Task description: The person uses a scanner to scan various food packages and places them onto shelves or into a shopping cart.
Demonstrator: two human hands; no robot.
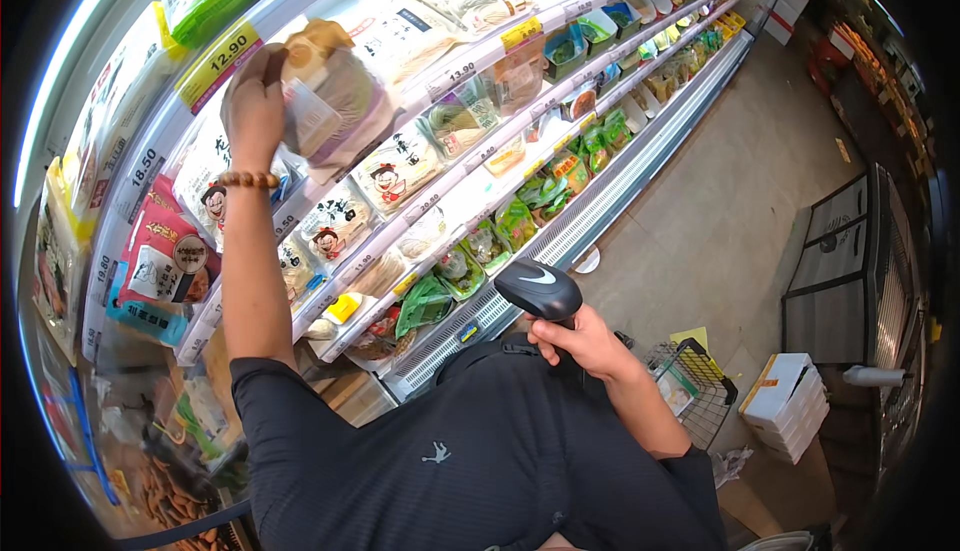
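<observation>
My left hand (253, 112), with a beaded bracelet (249, 180) at its wrist, grips the edge of a clear plastic food package (341, 112). The package is blurred, with brownish and purple contents and a white label facing me. It is raised in front of the chilled shelves, near a yellow price tag (219, 60). Low in front of my body, my right hand (581, 345) is wrapped around the handle of a black handheld barcode scanner (538, 290). The scanner's head points toward the lower shelves. Behind the package sit bags of white noodles (409, 33).
Packaged noodles (394, 168) and bagged greens (517, 222) fill tiered shelves with price rails. A ventilated metal ledge (559, 255) runs along their foot. On the floor at right stand a wire basket (701, 393) and stacked white boxes (786, 405).
</observation>
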